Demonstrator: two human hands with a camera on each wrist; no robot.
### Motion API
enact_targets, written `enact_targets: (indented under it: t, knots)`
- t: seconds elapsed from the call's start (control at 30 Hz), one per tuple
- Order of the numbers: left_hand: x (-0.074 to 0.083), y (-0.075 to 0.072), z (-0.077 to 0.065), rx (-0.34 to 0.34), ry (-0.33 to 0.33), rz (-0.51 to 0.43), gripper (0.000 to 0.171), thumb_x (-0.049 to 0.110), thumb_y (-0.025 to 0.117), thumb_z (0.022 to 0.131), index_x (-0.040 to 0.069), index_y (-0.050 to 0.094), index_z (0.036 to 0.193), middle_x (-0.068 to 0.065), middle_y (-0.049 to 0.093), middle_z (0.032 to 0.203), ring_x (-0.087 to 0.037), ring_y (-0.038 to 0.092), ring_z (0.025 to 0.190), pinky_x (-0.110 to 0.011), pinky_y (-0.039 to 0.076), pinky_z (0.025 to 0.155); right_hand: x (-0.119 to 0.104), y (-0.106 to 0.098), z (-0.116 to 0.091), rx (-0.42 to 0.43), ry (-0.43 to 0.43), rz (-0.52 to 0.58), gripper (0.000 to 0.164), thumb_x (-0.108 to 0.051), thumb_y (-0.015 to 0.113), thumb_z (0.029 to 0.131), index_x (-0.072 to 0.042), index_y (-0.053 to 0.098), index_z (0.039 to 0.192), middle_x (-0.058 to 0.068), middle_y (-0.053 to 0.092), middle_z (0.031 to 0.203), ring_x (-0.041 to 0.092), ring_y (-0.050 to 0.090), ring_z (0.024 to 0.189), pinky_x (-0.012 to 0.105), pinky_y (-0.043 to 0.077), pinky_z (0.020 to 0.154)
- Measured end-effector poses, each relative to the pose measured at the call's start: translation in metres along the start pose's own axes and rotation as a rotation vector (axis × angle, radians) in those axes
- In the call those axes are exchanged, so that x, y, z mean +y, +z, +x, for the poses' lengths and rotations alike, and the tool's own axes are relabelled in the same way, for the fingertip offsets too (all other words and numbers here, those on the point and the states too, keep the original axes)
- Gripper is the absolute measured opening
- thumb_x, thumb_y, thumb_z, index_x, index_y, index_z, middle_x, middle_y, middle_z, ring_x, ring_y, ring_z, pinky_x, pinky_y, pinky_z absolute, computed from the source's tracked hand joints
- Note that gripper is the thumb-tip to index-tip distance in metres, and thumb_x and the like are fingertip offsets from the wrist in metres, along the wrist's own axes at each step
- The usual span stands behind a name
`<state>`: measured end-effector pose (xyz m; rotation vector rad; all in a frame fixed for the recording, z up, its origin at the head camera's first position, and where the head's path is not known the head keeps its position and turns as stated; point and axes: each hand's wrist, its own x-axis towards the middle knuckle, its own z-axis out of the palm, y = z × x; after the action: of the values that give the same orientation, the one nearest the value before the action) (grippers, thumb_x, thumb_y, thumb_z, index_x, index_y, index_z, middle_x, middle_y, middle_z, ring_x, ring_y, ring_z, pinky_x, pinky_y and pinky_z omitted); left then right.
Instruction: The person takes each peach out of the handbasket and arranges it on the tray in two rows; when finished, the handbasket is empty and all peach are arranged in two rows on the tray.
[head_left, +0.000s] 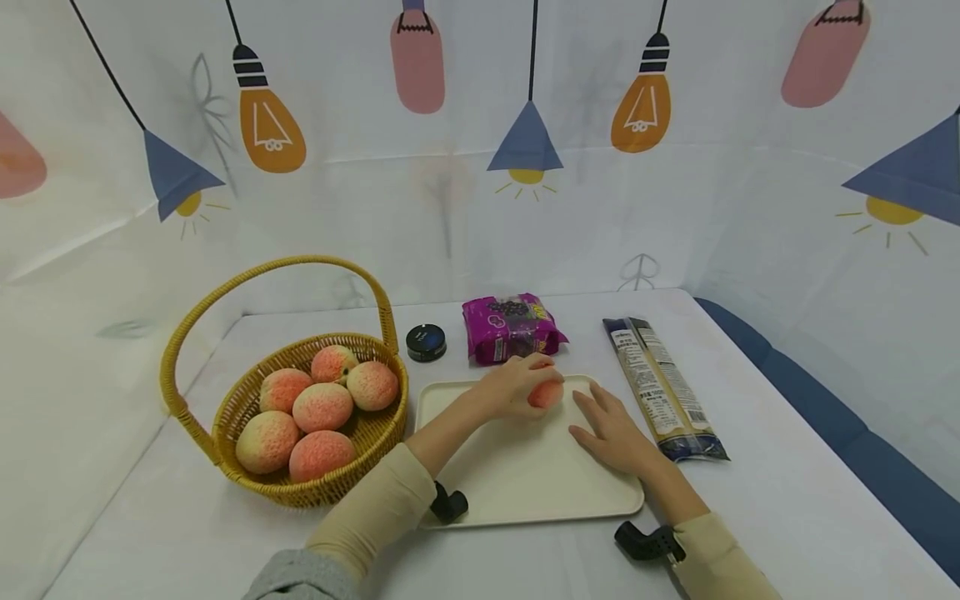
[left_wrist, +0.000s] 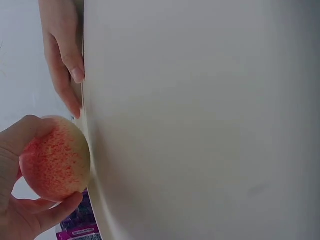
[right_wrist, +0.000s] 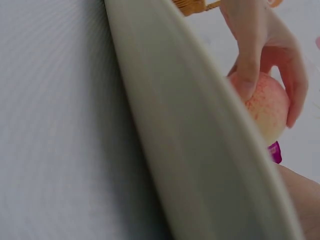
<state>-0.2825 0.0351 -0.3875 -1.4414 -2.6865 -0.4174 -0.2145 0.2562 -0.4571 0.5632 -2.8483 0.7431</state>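
Note:
A pinkish-red peach (head_left: 546, 394) is held in my left hand (head_left: 510, 390) at the back part of the cream tray (head_left: 525, 487). In the left wrist view, thumb and fingers curve round opposite sides of the peach (left_wrist: 60, 160). My right hand (head_left: 618, 437) is over the tray's right side, its fingers spread loosely and holding nothing. The right wrist view shows the tray's edge (right_wrist: 190, 125) large in front, with the left hand (right_wrist: 272, 45) gripping the peach from above. Whether the peach touches the tray cannot be told.
Left of the tray stands a wicker basket (head_left: 375, 446) with a tall handle, holding several peaches (head_left: 322, 407). A round black tin (head_left: 426, 342) and a purple packet (head_left: 512, 327) are behind the tray. To the right lies a long noodle-like packet (head_left: 663, 387).

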Motion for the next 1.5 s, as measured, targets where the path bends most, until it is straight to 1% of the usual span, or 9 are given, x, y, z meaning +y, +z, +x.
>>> enact_targets:
  t: [0.07, 0.33, 0.43, 0.6, 0.77, 0.97, 1.13, 1.37, 1.5]
  knots:
    - [-0.002, 0.002, 0.000, -0.010, -0.008, -0.018, 0.046, 0.029, 0.068, 0.080, 0.024, 0.055, 0.123, -0.003, 0.044, 0.133, -0.022, 0.048, 0.111, -0.033, 0.041, 0.091, 0.001, 0.001, 0.000, -0.002, -0.001, -0.002, 0.058, -0.035, 0.055, 0.090, -0.004, 0.039, 0.137, 0.031, 0.021, 0.142, 0.047, 0.021, 0.128, 0.061, 0.021, 0.099]
    - [-0.007, 0.003, 0.000, -0.037, -0.047, -0.162, 0.050, 0.028, 0.069, 0.078, 0.022, 0.054, 0.125, -0.004, 0.043, 0.131, -0.019, 0.047, 0.113, -0.028, 0.041, 0.090, 0.000, 0.000, 0.000, 0.000, -0.004, -0.011, 0.059, -0.033, 0.055, 0.090, -0.003, 0.038, 0.137, 0.032, 0.020, 0.142, 0.048, 0.021, 0.128, 0.061, 0.021, 0.100]
    - [-0.007, 0.003, -0.001, -0.051, -0.066, -0.155, 0.052, 0.030, 0.069, 0.079, 0.023, 0.051, 0.128, -0.005, 0.040, 0.135, -0.024, 0.046, 0.115, -0.032, 0.041, 0.092, 0.000, 0.000, 0.000, 0.000, 0.002, -0.006, 0.059, -0.035, 0.055, 0.091, -0.004, 0.038, 0.138, 0.031, 0.020, 0.143, 0.048, 0.020, 0.128, 0.061, 0.021, 0.100]
    - [-0.008, 0.002, -0.001, -0.051, -0.062, -0.126, 0.057, 0.031, 0.070, 0.079, 0.022, 0.048, 0.131, -0.008, 0.037, 0.138, -0.028, 0.042, 0.118, -0.038, 0.038, 0.096, 0.000, -0.001, 0.001, -0.006, 0.003, -0.008, 0.059, -0.036, 0.054, 0.091, -0.004, 0.037, 0.138, 0.031, 0.020, 0.143, 0.047, 0.020, 0.129, 0.061, 0.021, 0.099]
    - [-0.007, 0.000, -0.001, -0.037, -0.062, -0.137, 0.062, 0.030, 0.072, 0.078, 0.021, 0.045, 0.133, -0.010, 0.035, 0.139, -0.030, 0.041, 0.120, -0.040, 0.037, 0.097, 0.000, -0.003, 0.002, -0.004, -0.003, -0.004, 0.058, -0.033, 0.056, 0.090, -0.004, 0.038, 0.137, 0.032, 0.020, 0.142, 0.048, 0.020, 0.128, 0.061, 0.020, 0.100]
    - [-0.006, 0.000, 0.000, -0.044, -0.069, -0.139, 0.064, 0.029, 0.072, 0.078, 0.021, 0.043, 0.134, -0.010, 0.033, 0.140, -0.030, 0.036, 0.124, -0.044, 0.034, 0.100, 0.000, -0.003, 0.003, -0.016, -0.004, 0.001, 0.058, -0.032, 0.055, 0.090, -0.003, 0.038, 0.137, 0.032, 0.019, 0.142, 0.048, 0.020, 0.128, 0.061, 0.020, 0.099]
    - [-0.005, -0.002, -0.003, -0.034, -0.071, -0.103, 0.064, 0.030, 0.072, 0.078, 0.021, 0.043, 0.135, -0.010, 0.033, 0.140, -0.028, 0.036, 0.126, -0.044, 0.032, 0.101, -0.002, -0.005, 0.004, -0.019, -0.002, 0.004, 0.058, -0.032, 0.056, 0.090, -0.002, 0.038, 0.137, 0.032, 0.019, 0.142, 0.048, 0.019, 0.129, 0.061, 0.020, 0.100]
    - [-0.002, -0.007, -0.008, -0.018, -0.092, -0.041, 0.069, 0.035, 0.070, 0.079, 0.024, 0.038, 0.139, -0.009, 0.033, 0.142, -0.031, 0.038, 0.124, -0.048, 0.037, 0.096, -0.004, -0.006, 0.002, -0.017, -0.015, 0.000, 0.057, -0.030, 0.056, 0.090, 0.000, 0.039, 0.136, 0.034, 0.020, 0.141, 0.049, 0.020, 0.128, 0.061, 0.019, 0.100]
    - [-0.002, -0.012, -0.013, 0.027, -0.077, 0.003, 0.069, 0.039, 0.068, 0.080, 0.024, 0.038, 0.140, -0.007, 0.033, 0.144, -0.030, 0.038, 0.125, -0.051, 0.035, 0.096, -0.002, -0.005, 0.001, -0.014, -0.013, -0.002, 0.058, -0.030, 0.056, 0.090, 0.000, 0.038, 0.136, 0.034, 0.020, 0.141, 0.050, 0.020, 0.127, 0.061, 0.019, 0.100]
